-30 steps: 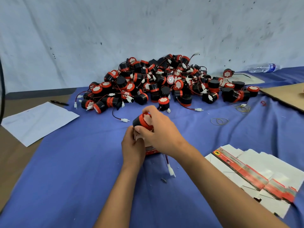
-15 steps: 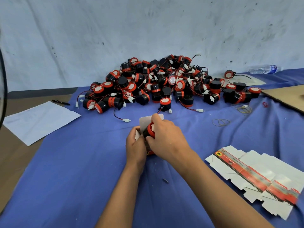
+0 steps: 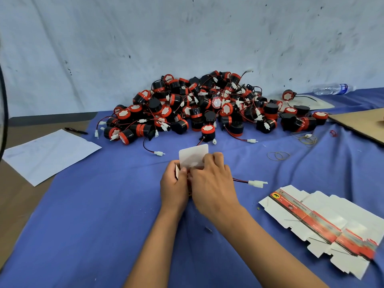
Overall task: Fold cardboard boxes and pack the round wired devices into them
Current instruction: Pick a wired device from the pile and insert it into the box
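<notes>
My left hand (image 3: 174,186) grips a small white cardboard box (image 3: 192,155) from its left side, with the box's top flap standing open. My right hand (image 3: 212,183) covers the box mouth, its fingers curled over the round device, which is hidden inside. The device's red-black wire and white connector (image 3: 256,183) stick out to the right of my right hand. A big pile of black-and-red round wired devices (image 3: 207,107) lies at the back of the blue cloth. Flat unfolded boxes (image 3: 324,225) lie at the lower right.
A white paper sheet (image 3: 47,154) and a black pen (image 3: 75,130) lie at the left. Rubber bands (image 3: 278,155) lie right of the box. A brown cardboard sheet (image 3: 361,123) and a plastic bottle (image 3: 332,88) are at the far right. A wall stands behind the pile.
The device went from above the box down into it and is now hidden. The box flap came up into view, and the connector swung out to the right.
</notes>
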Demonstrator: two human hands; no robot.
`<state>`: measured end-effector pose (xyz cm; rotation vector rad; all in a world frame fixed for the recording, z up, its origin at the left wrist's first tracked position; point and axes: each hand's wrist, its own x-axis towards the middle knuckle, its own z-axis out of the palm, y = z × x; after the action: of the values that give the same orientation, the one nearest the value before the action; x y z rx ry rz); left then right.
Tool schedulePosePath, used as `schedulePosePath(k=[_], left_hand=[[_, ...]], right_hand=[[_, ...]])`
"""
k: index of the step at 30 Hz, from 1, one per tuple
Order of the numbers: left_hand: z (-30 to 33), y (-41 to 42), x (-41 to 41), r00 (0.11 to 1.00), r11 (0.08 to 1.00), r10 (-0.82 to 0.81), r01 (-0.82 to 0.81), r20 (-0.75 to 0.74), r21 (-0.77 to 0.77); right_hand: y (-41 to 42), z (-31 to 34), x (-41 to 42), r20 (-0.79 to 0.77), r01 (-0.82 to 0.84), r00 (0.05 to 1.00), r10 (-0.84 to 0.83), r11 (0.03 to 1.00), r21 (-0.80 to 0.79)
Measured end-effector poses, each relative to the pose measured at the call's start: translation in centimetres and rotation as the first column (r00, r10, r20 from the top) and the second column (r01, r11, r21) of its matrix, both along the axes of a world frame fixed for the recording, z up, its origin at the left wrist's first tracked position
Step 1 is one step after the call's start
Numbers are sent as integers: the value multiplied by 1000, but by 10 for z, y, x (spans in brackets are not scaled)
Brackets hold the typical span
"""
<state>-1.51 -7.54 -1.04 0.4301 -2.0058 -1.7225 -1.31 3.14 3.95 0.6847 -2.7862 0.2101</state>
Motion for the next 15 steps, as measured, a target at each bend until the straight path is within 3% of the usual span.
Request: schedulePosePath(k=[8,12,15], left_hand=[[3,3,1,1000,1000,-19,19,16,-12],[4,5,0,999,997,39,-38,3,-65],[4,7,-1,999,997,50,-50,-2,-63]], right_hand=[[9,2,-4,27,152,988,-149,966,-210],[31,12,-12,134,265,960,-248,955,-131],[46,21,-17,179,221,965,-191,961,-167]])
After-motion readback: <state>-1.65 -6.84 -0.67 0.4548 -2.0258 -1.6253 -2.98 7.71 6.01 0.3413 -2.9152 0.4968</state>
